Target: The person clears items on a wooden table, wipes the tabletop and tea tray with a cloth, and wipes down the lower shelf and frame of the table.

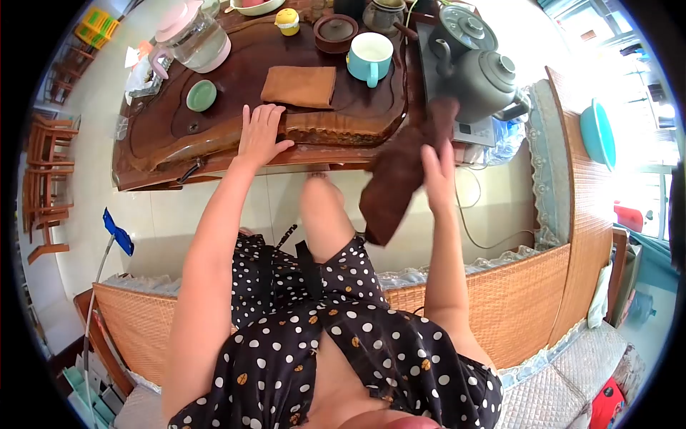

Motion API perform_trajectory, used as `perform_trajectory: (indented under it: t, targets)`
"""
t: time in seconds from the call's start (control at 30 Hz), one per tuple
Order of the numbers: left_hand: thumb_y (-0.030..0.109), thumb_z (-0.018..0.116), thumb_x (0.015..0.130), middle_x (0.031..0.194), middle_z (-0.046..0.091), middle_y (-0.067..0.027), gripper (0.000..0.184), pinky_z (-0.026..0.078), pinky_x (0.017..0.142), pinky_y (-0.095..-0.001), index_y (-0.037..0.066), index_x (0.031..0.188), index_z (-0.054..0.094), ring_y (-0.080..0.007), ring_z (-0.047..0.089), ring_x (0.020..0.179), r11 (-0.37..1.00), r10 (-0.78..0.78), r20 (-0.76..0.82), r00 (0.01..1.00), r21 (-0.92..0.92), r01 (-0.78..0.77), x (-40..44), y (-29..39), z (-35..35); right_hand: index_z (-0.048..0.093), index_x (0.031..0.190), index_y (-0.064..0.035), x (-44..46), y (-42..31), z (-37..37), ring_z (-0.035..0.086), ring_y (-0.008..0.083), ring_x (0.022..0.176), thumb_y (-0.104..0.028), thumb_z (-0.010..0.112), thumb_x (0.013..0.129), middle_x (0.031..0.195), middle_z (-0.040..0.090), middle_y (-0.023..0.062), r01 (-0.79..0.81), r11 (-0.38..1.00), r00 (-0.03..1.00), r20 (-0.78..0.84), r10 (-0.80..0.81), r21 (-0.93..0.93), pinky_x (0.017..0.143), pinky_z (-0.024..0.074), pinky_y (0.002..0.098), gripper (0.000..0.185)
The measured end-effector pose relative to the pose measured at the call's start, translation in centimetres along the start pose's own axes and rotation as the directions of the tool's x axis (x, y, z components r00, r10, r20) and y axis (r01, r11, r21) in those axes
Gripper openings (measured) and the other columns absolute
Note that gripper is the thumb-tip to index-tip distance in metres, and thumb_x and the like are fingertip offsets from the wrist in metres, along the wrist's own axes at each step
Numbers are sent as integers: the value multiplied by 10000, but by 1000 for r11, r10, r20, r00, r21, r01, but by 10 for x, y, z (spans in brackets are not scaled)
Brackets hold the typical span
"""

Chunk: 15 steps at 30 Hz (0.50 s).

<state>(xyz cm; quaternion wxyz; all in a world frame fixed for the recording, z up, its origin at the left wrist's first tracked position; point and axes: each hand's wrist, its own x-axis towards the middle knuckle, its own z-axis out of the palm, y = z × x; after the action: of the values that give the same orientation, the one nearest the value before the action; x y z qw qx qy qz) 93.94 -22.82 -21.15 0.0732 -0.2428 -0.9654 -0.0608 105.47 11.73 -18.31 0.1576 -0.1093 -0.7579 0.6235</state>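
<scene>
My left hand [262,134] lies with its fingers spread on the front wooden edge of the dark tea table [243,64], holding nothing. A folded light-brown cloth [299,86] is just beyond its fingertips. My right hand [439,171] is closed on a dark brown cloth [394,179], which hangs down in front of the table's right end; its upper part reaches near the grey kettle [477,86]. A blue mug [370,58] stands right of the folded cloth, and a small green bowl [201,95] sits to the left.
A glass pitcher with a pink lid [193,39] stands at the back left. Near the back are a yellow-topped cup [287,22] and a brown lidded pot [336,32]. Behind the kettle is a grey lidded pot [466,28]. A cable runs over the floor at right.
</scene>
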Motion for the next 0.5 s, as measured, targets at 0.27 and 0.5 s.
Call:
perform_trajectory:
  t: [0.27,0.5]
  targets:
    - [331,821,685,1419,273,-130,935,184,1110,-589,151,1421,274,-347,242,1362,995,-88,82,993,54,84,-7,-12,12,437,1342,-8,124,69,79,468,467,1135,-253,422,967,1216,509,300,280,792,956,80,-283,-543,968,383,494,448]
    - [306,815,694,1416,284,-135,889,163,1112,-594,144,1408,311,-359,235,1360,996,-83,99,992,-1,84,-6,-10,6,450,1365,-118,256,95,97,482,413,1189,-344,405,964,1281,520,251,249,744,968,129,-216,-620,998,395,455,463]
